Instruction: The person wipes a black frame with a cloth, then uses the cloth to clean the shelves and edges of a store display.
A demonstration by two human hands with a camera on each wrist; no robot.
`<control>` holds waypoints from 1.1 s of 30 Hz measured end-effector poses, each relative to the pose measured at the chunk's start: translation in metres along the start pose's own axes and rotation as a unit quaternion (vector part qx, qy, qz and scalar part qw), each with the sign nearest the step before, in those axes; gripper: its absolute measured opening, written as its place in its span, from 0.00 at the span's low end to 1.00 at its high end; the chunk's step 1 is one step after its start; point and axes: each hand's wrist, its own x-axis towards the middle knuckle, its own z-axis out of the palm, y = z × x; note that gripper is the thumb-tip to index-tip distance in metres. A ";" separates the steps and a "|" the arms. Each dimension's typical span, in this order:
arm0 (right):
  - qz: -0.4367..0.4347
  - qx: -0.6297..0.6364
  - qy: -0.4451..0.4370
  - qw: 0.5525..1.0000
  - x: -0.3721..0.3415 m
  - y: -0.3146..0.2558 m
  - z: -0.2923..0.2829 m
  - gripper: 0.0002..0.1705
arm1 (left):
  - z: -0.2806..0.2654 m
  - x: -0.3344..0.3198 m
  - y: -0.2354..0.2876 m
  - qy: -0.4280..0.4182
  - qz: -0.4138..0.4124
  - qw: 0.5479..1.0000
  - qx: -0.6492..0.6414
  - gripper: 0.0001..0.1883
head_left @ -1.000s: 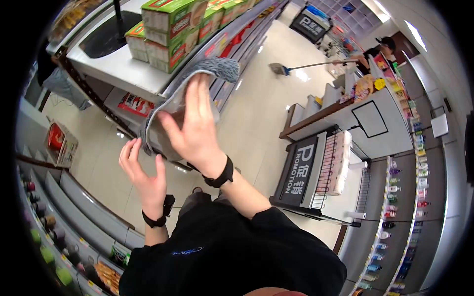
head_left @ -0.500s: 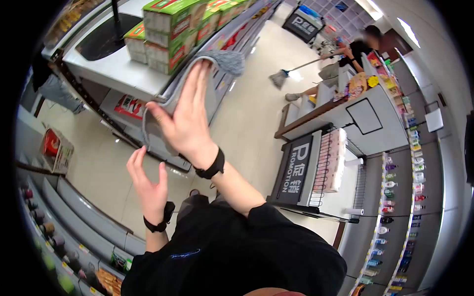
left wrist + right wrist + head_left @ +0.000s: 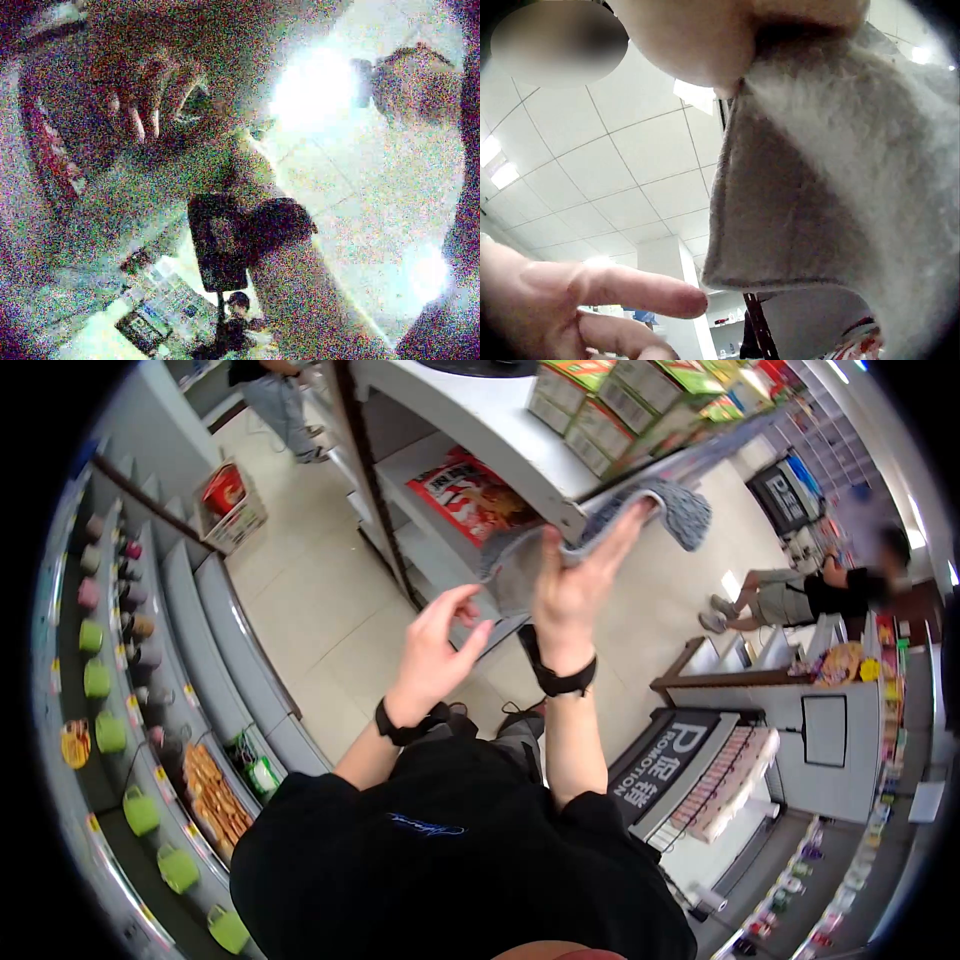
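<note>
A grey, fluffy-sided cloth (image 3: pixel 685 520) lies along the front edge of a white display shelf (image 3: pixel 500 435) in the head view. My right hand (image 3: pixel 575 595) presses it there with fingers straight and thumb raised. Seen from the right wrist, the cloth's flat, stitched side (image 3: pixel 787 217) hangs below that hand. Left of it, my left hand (image 3: pixel 435 650) hovers near the lower end of the cloth, fingers loosely bent and holding nothing. Its finger (image 3: pixel 637 289) points toward the cloth's corner in the right wrist view. The left wrist view is dark and grainy.
Green boxes (image 3: pixel 640 410) stand stacked on the shelf top, a red packet (image 3: pixel 470 495) on the level below. A crate (image 3: pixel 235 510) sits on the floor. Shelves with green mugs (image 3: pixel 180 868) line the left; a promotion stand (image 3: pixel 660 760) and another person (image 3: pixel 830 590) are at right.
The head view has turned, so shelf, cloth and hands appear farther right. My left hand is now closer to the right one. The other person's broom is out of sight.
</note>
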 end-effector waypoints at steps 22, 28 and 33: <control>0.004 0.253 -0.100 0.962 -0.036 -0.023 -0.043 0.53 | 0.026 0.006 0.025 0.120 -0.057 0.968 -0.214 0.28; -0.009 0.307 -0.125 0.943 -0.055 -0.046 -0.048 0.52 | 0.017 -0.022 0.028 0.121 -0.129 0.936 -0.303 0.19; 0.003 0.330 -0.165 0.930 -0.097 -0.049 -0.047 0.51 | 0.011 -0.053 0.021 0.145 -0.116 0.954 -0.237 0.19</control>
